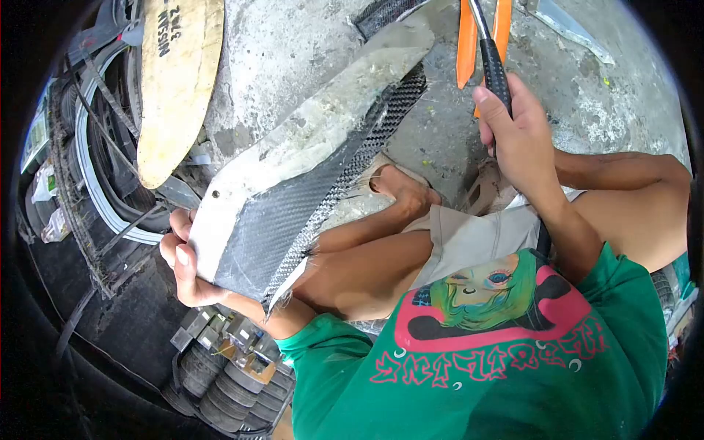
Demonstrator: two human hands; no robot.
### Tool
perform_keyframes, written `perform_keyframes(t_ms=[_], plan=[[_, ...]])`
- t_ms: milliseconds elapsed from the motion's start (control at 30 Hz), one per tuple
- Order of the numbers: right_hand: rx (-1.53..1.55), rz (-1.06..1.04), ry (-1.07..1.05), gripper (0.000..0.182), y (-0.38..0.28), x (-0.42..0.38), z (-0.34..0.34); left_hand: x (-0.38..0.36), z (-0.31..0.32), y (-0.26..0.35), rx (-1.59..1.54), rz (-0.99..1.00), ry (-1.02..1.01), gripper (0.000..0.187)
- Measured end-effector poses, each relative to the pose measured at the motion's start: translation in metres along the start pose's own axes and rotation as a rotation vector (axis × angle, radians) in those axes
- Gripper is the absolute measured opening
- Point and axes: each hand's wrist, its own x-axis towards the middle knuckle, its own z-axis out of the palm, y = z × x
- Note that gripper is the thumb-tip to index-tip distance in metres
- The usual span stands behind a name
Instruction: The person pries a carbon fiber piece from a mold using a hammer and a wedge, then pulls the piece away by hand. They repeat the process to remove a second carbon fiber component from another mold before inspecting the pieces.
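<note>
My left hand [187, 257] is closed around the near left end of a long carbon-fibre panel [290, 202]. The panel has a dull white strip with a small hole along its upper side. Its lower edge shows black weave with frayed fibres. On the right, my right hand [519, 136] is wrapped round the black textured handle of a metal-shafted tool [496, 73]. The tool's working end lies beyond the top of the view, so its kind is hidden. Behind the handle are orange strips [467, 44], apparently on the floor.
A cream board [180, 84] with black handwriting stands at upper left, beside a pale ring-shaped rim [92, 154]. Another dark woven piece [381, 16] is at the top. A grey strip [572, 29] lies on the concrete floor [587, 95]. Dark ribbed parts [227, 396] sit at lower left.
</note>
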Motion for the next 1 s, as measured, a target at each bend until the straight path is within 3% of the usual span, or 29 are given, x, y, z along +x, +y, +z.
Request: perform_keyframes(t_ms=[433, 500, 633, 733, 800, 833, 900, 967, 1000], plan=[[-0.117, 0.045, -0.007, 0.025, 0.006, 0.011, -0.01, 0.004, 0.004, 0.004, 0.029, -0.021, 0.053, 0.03], [-0.444, -0.012, -0.02, 0.029, 0.015, 0.021, -0.017, 0.006, 0.008, 0.004, 0.029, -0.05, 0.006, 0.03], [-0.727, -0.186, -0.004, 0.031, 0.051, 0.057, -0.055, 0.008, 0.015, -0.002, 0.016, -0.075, 0.001, 0.03], [-0.924, -0.049, -0.087, 0.029, 0.053, 0.088, -0.092, 0.007, 0.038, -0.008, 0.176, -0.029, 0.219, 0.03], [-0.817, 0.451, -0.195, 0.028, 0.041, 0.098, -0.108, 0.006, 0.037, -0.008, 0.178, -0.054, 0.178, 0.03], [-0.821, 0.453, -0.188, 0.028, 0.045, 0.094, -0.111, 0.006, 0.036, -0.008, 0.186, -0.068, 0.134, 0.031], [-1.324, -0.163, 0.124, 0.028, 0.046, 0.081, -0.11, 0.005, 0.035, -0.008, 0.158, -0.072, 0.098, 0.031], [-1.153, -0.457, 0.181, 0.03, 0.025, 0.071, -0.094, 0.002, 0.034, -0.014, 0.135, -0.088, 0.068, 0.031], [-0.812, -0.502, 0.132, 0.027, 0.001, 0.057, -0.071, -0.001, 0.032, -0.018, 0.148, -0.038, 0.062, 0.032]])
